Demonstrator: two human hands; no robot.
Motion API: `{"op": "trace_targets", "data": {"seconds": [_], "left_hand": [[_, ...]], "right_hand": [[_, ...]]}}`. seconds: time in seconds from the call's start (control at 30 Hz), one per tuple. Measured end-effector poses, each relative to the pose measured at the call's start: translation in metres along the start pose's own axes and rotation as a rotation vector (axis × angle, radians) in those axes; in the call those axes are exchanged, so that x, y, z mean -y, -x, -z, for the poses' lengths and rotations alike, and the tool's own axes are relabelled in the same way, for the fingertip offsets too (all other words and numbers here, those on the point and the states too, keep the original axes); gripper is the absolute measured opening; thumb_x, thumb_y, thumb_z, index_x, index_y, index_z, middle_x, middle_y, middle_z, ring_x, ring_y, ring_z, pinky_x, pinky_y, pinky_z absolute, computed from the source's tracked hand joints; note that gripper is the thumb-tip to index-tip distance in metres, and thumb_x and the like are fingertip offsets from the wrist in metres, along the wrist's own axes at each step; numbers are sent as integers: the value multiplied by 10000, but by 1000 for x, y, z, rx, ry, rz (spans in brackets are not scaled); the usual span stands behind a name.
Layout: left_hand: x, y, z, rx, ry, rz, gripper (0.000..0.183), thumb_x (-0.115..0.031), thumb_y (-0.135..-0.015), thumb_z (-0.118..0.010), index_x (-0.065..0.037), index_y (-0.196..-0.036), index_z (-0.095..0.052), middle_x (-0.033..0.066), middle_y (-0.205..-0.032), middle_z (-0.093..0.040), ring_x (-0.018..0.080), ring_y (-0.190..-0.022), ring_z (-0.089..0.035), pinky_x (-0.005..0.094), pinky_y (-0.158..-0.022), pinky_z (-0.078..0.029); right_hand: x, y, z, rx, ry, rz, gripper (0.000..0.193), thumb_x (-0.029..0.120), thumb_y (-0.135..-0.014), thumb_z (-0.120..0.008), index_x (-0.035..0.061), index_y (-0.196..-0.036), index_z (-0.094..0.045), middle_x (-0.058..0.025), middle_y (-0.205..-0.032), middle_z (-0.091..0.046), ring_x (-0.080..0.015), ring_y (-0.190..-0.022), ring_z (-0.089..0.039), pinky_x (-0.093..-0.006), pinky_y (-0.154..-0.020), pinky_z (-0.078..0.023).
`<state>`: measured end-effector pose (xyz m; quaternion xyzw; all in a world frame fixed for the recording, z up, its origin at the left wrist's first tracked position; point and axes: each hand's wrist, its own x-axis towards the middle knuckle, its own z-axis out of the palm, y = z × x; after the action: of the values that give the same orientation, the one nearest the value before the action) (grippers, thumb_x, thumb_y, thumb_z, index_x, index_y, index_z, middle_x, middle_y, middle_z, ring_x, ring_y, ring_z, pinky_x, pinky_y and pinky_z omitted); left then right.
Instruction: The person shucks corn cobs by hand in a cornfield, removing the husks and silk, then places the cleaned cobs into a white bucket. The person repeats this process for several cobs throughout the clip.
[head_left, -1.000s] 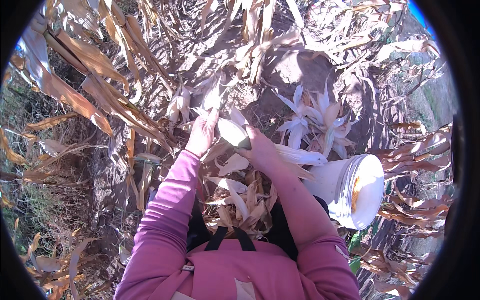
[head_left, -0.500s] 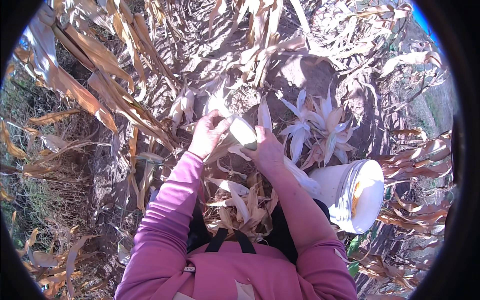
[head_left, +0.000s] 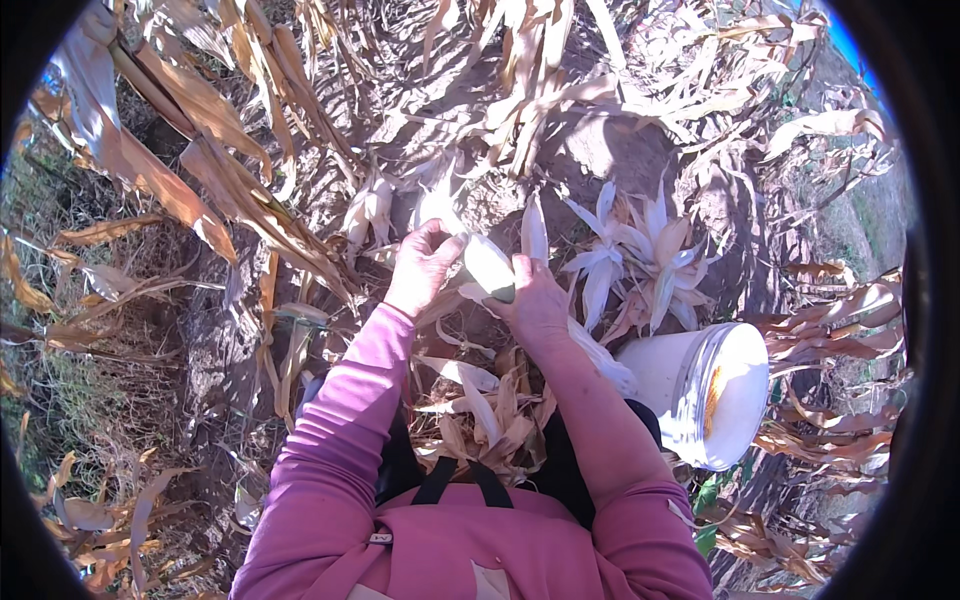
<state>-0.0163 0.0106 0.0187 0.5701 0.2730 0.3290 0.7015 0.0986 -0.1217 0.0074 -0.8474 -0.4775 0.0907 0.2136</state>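
A pale ear of corn (head_left: 488, 264), still partly in husk, lies between my hands in front of me. My right hand (head_left: 535, 300) is wrapped round its lower end. At its upper end my left hand (head_left: 424, 265) has thumb and fingers pinched together, by a strip of bright dry husk (head_left: 438, 207); whether the strip is in the pinch is hard to see in the glare. Another husk leaf (head_left: 534, 228) stands up just beyond my right hand. Peeled-back, spread husks (head_left: 655, 250) lie on the ground to the right.
A white bucket (head_left: 655, 368) lies tipped beside my right knee, its mouth to the right, with something yellow-orange inside. Loose husks (head_left: 490, 415) lie between my legs. Dry corn stalks (head_left: 225, 180) lean in from the left, and more dry leaves (head_left: 835, 420) cover the right.
My left hand has shifted slightly, its fingers drawn closer together at the tip of the ear. The right hand keeps its grip in nearly the same place.
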Motion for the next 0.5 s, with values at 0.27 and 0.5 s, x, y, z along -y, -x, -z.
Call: {"op": "trace_targets", "data": {"seconds": [0.27, 0.5], "left_hand": [[16, -5, 8, -35, -14, -32, 59, -84, -895, -583, -40, -856, -578, -50, -733, -543, 21, -678, -462, 191, -635, -404], [23, -4, 10, -2, -222, -116, 63, -83, -898, -576, -38, -928, -608, -39, -735, -560, 24, -666, -473, 198, -617, -421]], "right_hand": [[-1, 0, -1, 24, 4, 9, 686, 387, -673, -762, 46, -1184, -457, -144, -1130, -552, -302, -1066, -545, -402, -869, -455], [5, 3, -1, 214, -101, 16, 705, 396, -701, -744, 16, -1206, -433, -168, -1113, -572, -318, -1019, -580, -400, -868, -462]]}}
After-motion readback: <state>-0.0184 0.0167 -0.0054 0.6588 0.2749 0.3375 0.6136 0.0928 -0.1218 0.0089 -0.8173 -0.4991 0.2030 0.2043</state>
